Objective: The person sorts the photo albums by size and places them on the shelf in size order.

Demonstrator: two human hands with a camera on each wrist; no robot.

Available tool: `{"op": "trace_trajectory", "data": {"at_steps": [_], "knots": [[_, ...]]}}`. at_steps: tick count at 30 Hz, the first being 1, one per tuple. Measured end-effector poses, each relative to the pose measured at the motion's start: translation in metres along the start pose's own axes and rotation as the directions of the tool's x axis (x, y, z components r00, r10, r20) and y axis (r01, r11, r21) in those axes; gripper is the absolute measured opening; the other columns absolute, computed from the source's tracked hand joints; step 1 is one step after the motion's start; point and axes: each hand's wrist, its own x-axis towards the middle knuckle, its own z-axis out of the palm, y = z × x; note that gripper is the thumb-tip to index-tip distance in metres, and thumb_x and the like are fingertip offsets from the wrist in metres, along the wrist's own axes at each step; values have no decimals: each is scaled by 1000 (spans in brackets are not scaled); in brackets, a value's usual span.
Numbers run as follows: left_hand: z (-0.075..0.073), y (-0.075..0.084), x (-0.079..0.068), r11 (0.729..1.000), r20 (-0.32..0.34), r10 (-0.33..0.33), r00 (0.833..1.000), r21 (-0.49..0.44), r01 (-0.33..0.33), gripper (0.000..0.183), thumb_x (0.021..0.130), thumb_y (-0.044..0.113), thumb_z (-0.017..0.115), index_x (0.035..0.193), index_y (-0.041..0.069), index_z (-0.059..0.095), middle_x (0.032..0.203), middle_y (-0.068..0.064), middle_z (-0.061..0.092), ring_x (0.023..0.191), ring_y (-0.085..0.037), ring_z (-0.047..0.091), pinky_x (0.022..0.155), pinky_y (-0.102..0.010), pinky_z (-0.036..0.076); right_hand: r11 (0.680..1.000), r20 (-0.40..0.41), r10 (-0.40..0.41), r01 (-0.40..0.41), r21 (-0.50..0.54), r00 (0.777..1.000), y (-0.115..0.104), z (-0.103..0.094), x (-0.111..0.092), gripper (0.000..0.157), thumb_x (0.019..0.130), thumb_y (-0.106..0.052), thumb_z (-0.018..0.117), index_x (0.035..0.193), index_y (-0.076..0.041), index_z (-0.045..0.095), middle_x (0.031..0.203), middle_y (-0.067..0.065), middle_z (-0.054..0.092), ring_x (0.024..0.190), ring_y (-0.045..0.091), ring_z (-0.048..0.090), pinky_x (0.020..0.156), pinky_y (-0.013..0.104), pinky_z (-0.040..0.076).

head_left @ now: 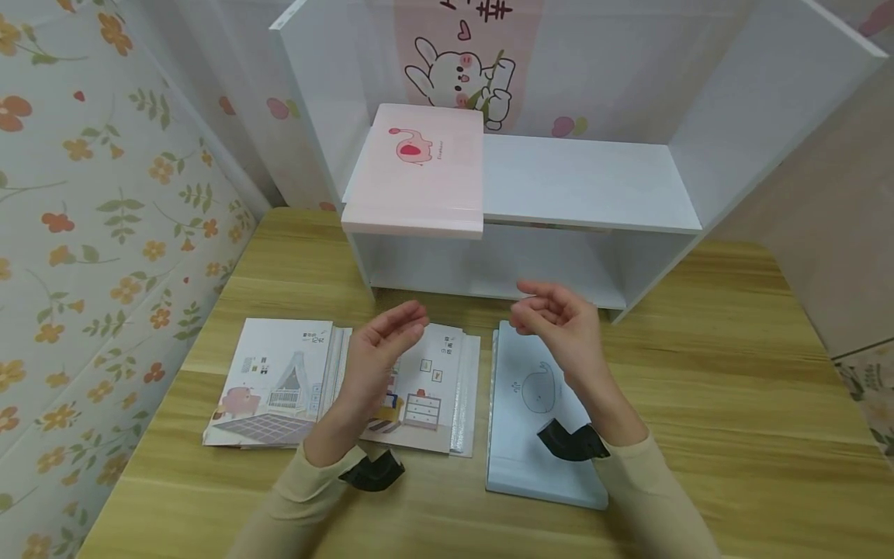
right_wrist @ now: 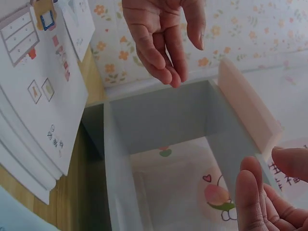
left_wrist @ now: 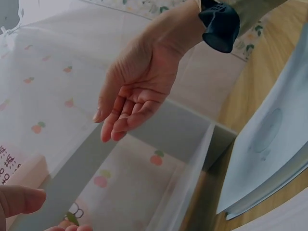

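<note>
Relaxed left hand [head_left: 372, 365], right hand [head_left: 573, 334] near shelf [head_left: 587, 182] bearing 1 pink book [head_left: 419, 190].

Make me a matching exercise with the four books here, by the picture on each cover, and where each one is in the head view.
Things:
1. elephant book
2. whale book
3. tent book
4. dresser book

Places:
A. left end of the row on the table
B. on the white shelf, jutting past its front edge
C. middle of the table row
D. right end of the table row

Pairs: 1-B, 2-D, 3-A, 4-C
</note>
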Motion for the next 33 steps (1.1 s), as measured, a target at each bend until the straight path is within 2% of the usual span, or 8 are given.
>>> {"op": "trace_trajectory", "data": {"at_steps": [3, 10, 16, 25, 33], "knots": [[3, -4, -3, 999, 16, -37, 999, 24, 37, 37, 87, -9, 56, 124, -11, 52, 122, -25, 56, 103, -20, 62, 89, -25, 48, 1000, -14, 13, -13, 10, 1000, 3, -4, -4, 33, 83, -1, 69, 112, 11, 59, 81, 11, 67, 68, 14, 67, 65, 27, 56], [14, -14, -11, 994, 73, -112, 991, 24, 111, 39, 86, -10, 58, 125, -10, 52, 123, -26, 55, 107, -25, 59, 88, -25, 49, 998, -14, 58, -58, 5, 998, 8, -15, -15, 29, 84, -1, 67, 111, 8, 60, 80, 7, 67, 68, 13, 67, 65, 26, 56], [19, -24, -19, 987, 142, -147, 979, 80, 137, 41, 86, -7, 58, 127, -11, 50, 125, -26, 54, 112, -31, 56, 89, -25, 47, 995, -10, 93, -94, -32, 996, 15, -26, -26, 26, 83, 0, 67, 108, 6, 61, 81, 8, 68, 69, 13, 67, 63, 25, 56], [25, -41, -29, 977, 208, -206, 956, 102, 188, 44, 87, -4, 59, 128, -13, 46, 127, -29, 50, 117, -39, 50, 89, -24, 47, 984, -26, 157, -158, -87, 987, 23, -42, -43, 27, 84, -1, 67, 109, 7, 60, 81, 6, 68, 71, 17, 68, 63, 25, 55], [31, -54, -40, 956, 240, -285, 928, 145, 256, 46, 88, 2, 60, 129, -13, 45, 128, -28, 50, 117, -39, 49, 89, -23, 48, 949, -59, 247, -254, -188, 967, 31, -55, -59, 35, 85, -4, 67, 113, 13, 56, 83, 5, 68, 71, 15, 68, 64, 24, 55]]}}
